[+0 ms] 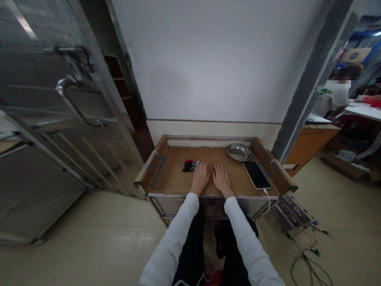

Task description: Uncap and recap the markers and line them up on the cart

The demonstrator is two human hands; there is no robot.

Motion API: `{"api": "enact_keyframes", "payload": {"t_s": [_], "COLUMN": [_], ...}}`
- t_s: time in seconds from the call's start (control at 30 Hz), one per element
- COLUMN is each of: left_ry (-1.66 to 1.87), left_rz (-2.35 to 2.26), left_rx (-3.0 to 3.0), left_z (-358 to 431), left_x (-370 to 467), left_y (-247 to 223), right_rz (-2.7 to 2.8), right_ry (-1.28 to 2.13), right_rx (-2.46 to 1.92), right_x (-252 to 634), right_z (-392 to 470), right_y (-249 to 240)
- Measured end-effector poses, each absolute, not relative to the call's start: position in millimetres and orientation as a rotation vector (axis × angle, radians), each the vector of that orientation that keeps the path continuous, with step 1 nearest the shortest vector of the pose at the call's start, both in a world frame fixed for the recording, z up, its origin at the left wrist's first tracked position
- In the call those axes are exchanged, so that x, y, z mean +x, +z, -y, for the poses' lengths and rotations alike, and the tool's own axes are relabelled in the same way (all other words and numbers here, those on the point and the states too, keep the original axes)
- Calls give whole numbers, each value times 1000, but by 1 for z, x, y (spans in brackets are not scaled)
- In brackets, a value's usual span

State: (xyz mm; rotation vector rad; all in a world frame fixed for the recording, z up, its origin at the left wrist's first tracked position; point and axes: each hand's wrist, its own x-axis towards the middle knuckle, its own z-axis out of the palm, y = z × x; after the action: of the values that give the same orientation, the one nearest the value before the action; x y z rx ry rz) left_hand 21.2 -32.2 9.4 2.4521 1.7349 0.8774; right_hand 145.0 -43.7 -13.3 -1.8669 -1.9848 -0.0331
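Observation:
My left hand rests palm down on a cardboard-lined cart top, fingers stretched forward. Its fingertips lie at the right-hand ends of several marker pens, black ones and one with a red cap, placed side by side; whether they touch is too small to tell. Flat on the cardboard to the right, my right hand has its fingers extended and holds nothing. Beyond it, near the back right corner, sits a shiny round metal dish. A smartphone with a dark screen lies at the right, plugged into a white cable.
Raised cardboard sides and a metal rail edge the cart, which stands against a white wall. A metal door is at the left. Power strips and loose cables lie on the floor right. A person sits farther off.

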Motion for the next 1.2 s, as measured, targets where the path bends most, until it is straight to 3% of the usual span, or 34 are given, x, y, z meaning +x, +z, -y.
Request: {"api": "enact_keyframes", "payload": {"t_s": [0.1, 0.27, 1.2], "left_ry": [764, 785, 793], "left_rz": [-1433, -1335, -1338], "left_rx": [2523, 2476, 2465], "left_z": [25, 24, 28], "left_x": [24, 20, 18], "left_y": [3, -5, -4], "right_rz": [1988, 1966, 1930], "right_ry": [-34, -26, 2], "right_rx": [-1850, -1823, -1755], "right_x": [145, 146, 149], "right_z": [44, 46, 46], "right_y": [-13, -12, -14]}}
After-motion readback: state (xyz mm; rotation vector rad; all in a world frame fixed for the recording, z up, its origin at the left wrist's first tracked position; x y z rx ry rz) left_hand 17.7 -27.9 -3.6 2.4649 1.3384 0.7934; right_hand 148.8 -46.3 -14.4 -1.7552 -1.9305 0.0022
